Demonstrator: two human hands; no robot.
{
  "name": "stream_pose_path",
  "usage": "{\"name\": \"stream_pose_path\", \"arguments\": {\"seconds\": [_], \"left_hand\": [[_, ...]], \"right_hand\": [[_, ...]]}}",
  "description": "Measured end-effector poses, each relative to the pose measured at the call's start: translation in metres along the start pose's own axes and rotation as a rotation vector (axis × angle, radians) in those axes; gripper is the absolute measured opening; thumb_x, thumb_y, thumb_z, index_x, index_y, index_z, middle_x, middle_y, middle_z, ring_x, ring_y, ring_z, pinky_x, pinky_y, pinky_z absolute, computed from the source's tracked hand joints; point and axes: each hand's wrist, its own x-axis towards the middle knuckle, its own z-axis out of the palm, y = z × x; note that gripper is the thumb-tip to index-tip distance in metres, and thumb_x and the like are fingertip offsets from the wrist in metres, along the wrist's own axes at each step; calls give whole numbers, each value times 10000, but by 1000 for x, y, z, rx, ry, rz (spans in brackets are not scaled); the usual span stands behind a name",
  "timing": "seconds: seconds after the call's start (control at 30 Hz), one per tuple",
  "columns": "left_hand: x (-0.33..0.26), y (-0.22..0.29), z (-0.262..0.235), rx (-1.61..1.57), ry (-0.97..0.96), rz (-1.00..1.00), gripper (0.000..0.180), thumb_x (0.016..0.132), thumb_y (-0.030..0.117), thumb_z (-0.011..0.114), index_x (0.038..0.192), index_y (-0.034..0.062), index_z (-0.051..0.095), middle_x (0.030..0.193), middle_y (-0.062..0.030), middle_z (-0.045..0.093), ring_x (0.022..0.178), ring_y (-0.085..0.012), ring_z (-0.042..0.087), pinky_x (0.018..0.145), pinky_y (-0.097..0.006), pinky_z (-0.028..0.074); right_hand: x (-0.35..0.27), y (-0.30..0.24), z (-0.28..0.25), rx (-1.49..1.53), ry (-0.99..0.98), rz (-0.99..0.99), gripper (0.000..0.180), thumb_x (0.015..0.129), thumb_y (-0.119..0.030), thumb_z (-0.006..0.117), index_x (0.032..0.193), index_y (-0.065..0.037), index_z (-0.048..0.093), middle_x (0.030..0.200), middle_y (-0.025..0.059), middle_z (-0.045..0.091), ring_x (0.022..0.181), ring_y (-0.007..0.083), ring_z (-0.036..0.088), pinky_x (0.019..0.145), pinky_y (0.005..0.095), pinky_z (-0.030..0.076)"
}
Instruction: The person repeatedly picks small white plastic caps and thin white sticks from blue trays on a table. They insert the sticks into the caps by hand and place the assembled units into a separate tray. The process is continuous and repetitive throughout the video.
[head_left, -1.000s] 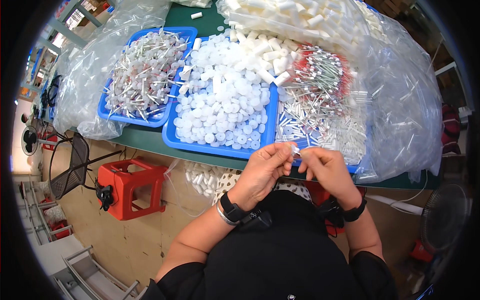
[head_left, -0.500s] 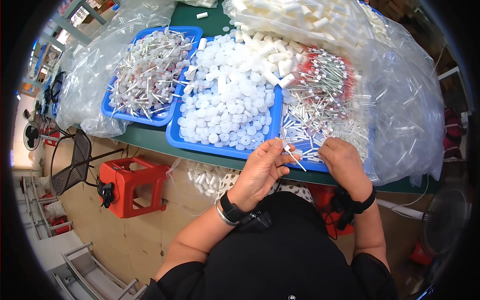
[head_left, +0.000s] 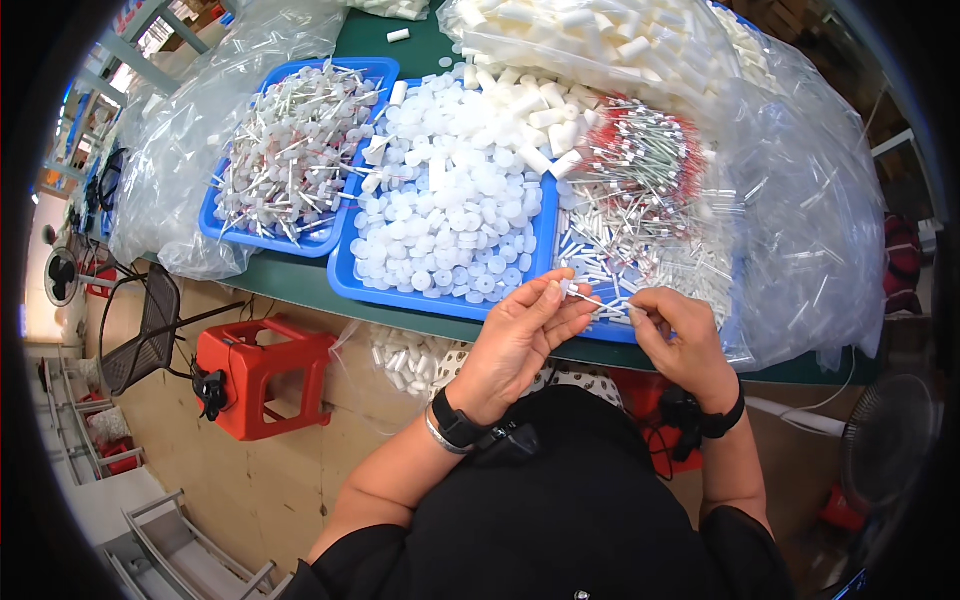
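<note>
Over the front edge of the right-hand blue tray (head_left: 615,331), my left hand (head_left: 515,340) pinches a thin white stick piece (head_left: 584,296) with a pale disc at its held end. The stick points right, toward my right hand (head_left: 686,338). The thumb and forefinger of that hand are closed near the stick's free tip; whatever sits between them is too small to make out. Short white tubes (head_left: 590,262) lie loose just beyond both hands. Behind them rests a bundle of red-and-white wired pieces (head_left: 650,150).
Translucent discs (head_left: 445,220) fill the middle blue tray (head_left: 400,299). Disc-and-stick pieces (head_left: 295,150) heap in the left tray (head_left: 208,215). White cylinders (head_left: 600,45) lie in a plastic bag at the back. A red stool (head_left: 265,375) stands on the floor, left.
My right hand has come up from the tubes and turned toward the left hand. The stick in my left hand has swung from slanting down to nearly level.
</note>
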Motion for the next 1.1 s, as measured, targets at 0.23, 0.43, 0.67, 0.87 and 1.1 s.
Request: {"name": "stream_pose_path", "arguments": {"seconds": [0.23,0.43,0.67,0.87,1.1], "left_hand": [[0,1,2,-22,24,46,352,1001,169,495,1296,-22,466,1191,-181,598,1121,-251,605,970,-318,519],[0,1,0,-6,42,41,362,1002,161,494,1303,-35,457,1194,-174,598,1112,-244,609,965,-314,520],[-3,-9,4,112,-41,10,397,995,166,515,1338,-25,459,1258,-150,579,1126,-205,593,989,-317,492],[-5,-8,3,374,-114,67,335,985,140,534,1280,-19,545,1264,-139,586,1176,-194,550,1030,-354,445],[-15,65,-11,649,238,548,272,963,155,580,1176,-11,606,1137,-76,628,935,-135,602,814,-296,506]], "right_hand": [[0,2,3,-10,9,-20,97,809,4,648,903,-1,624,780,97,650,570,193,618,522,292,479],[0,1,5,-2,9,-14,100,811,0,658,906,1,626,781,99,648,557,195,609,516,293,473],[1,-2,15,205,-79,104,102,915,-71,602,981,6,618,720,76,630,531,152,597,499,276,470],[0,6,12,859,-388,622,290,1027,-235,450,1077,14,591,750,65,650,565,99,612,511,222,482],[17,14,17,-266,122,-139,120,936,-102,533,953,-10,610,767,138,651,622,267,654,543,338,505]]}}
